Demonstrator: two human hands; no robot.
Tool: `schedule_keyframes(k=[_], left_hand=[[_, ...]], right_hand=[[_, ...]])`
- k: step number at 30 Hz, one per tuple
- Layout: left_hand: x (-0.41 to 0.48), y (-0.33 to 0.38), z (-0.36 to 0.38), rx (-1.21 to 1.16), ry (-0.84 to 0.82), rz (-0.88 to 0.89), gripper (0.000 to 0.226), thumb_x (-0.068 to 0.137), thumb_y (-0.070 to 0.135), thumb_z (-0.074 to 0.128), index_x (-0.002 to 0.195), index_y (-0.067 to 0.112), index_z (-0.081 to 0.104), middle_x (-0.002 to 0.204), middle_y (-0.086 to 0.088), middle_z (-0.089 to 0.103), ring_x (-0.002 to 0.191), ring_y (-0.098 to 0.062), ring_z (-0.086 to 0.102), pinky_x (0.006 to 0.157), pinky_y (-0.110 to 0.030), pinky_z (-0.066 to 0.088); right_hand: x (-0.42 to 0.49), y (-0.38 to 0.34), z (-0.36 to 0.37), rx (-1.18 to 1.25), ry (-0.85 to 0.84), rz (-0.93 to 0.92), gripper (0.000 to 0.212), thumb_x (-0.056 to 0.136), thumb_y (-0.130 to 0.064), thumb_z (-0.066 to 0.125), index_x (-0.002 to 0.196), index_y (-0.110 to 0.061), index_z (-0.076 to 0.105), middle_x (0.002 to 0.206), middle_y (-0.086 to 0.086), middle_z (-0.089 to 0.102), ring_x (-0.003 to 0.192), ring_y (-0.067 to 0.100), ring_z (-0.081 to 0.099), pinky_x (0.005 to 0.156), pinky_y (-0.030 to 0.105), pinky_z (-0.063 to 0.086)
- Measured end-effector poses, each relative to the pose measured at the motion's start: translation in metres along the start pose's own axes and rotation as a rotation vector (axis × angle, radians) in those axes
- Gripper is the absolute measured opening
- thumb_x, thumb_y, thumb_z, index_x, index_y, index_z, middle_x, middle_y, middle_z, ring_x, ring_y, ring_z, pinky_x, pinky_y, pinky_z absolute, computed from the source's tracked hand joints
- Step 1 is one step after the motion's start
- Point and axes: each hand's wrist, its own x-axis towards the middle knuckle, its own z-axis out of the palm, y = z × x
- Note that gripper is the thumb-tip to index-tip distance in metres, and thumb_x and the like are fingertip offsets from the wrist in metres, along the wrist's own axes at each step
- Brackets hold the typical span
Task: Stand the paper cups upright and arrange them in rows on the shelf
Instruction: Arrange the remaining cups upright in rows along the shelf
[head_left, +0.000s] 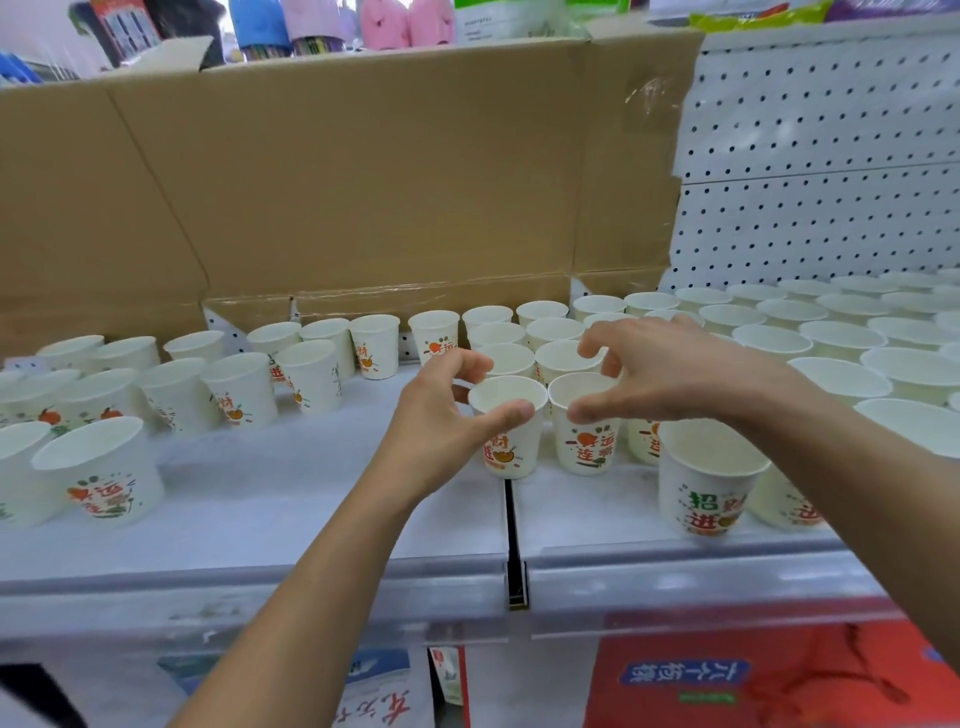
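On your far left, a loose cluster of white paper cups with orange and green print stands upright on the pale white shelf. They are unevenly spaced rather than lined up. Behind them a broad brown cardboard sheet leans against the back of the shelf.

Near the middle, your left hand grips a white printed paper cup. Your thumb lies across its near rim and your fingers curl round the far side. The cup stands upright just beside the dark gap between the shelf panels.

Touching it on the right is the neighbouring white paper cup. Your right hand holds this one, with the thumb tip on the near rim and the fingers arched over its mouth. Short files of cups run back from these two towards the cardboard.

Further right, tidy rows of upright white cups fill the shelf. One larger printed cup sits near the front edge below your right forearm. Behind the rows rises the white pegboard back panel.
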Motion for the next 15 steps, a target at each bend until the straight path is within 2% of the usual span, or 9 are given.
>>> schedule_keyframes(k=[2, 7, 12, 15], left_hand=[[0.0, 0.003, 0.003, 0.026, 0.033, -0.005, 0.056, 0.07, 0.048, 0.079, 0.115, 0.025, 0.056, 0.112, 0.01, 0.057, 0.099, -0.006, 0.055, 0.084, -0.028, 0.051], [0.0, 0.006, 0.011, 0.078, 0.088, -0.008, 0.055, 0.068, 0.053, 0.079, 0.11, 0.025, 0.056, 0.108, 0.011, 0.054, 0.099, -0.009, 0.055, 0.087, -0.036, 0.052], [-0.009, 0.009, 0.015, 0.102, 0.136, -0.004, 0.069, 0.07, 0.059, 0.074, 0.125, 0.026, 0.049, 0.123, 0.011, 0.048, 0.11, -0.008, 0.05, 0.093, -0.035, 0.048], [-0.029, 0.002, 0.0, 0.045, 0.166, 0.027, 0.066, 0.077, 0.059, 0.068, 0.132, 0.031, 0.043, 0.128, 0.017, 0.043, 0.116, -0.004, 0.045, 0.098, -0.031, 0.045]], right_hand=[[-0.001, 0.0, 0.001, -0.017, 0.02, 0.008, 0.069, 0.073, -0.068, 0.064, 0.128, -0.028, 0.05, 0.12, -0.007, 0.061, 0.111, 0.017, 0.053, 0.089, 0.036, 0.029], [-0.005, -0.002, 0.002, -0.059, 0.041, 0.002, 0.065, 0.076, -0.067, 0.06, 0.127, -0.027, 0.052, 0.123, -0.006, 0.061, 0.112, 0.017, 0.052, 0.086, 0.035, 0.028], [-0.017, -0.009, 0.002, -0.11, 0.133, -0.006, 0.061, 0.082, -0.065, 0.055, 0.131, -0.029, 0.049, 0.136, -0.003, 0.054, 0.127, 0.021, 0.04, 0.101, 0.042, 0.029], [-0.026, -0.028, 0.002, 0.002, 0.265, -0.067, 0.051, 0.083, -0.057, 0.057, 0.126, -0.03, 0.054, 0.134, -0.001, 0.055, 0.125, 0.022, 0.042, 0.102, 0.044, 0.029]])
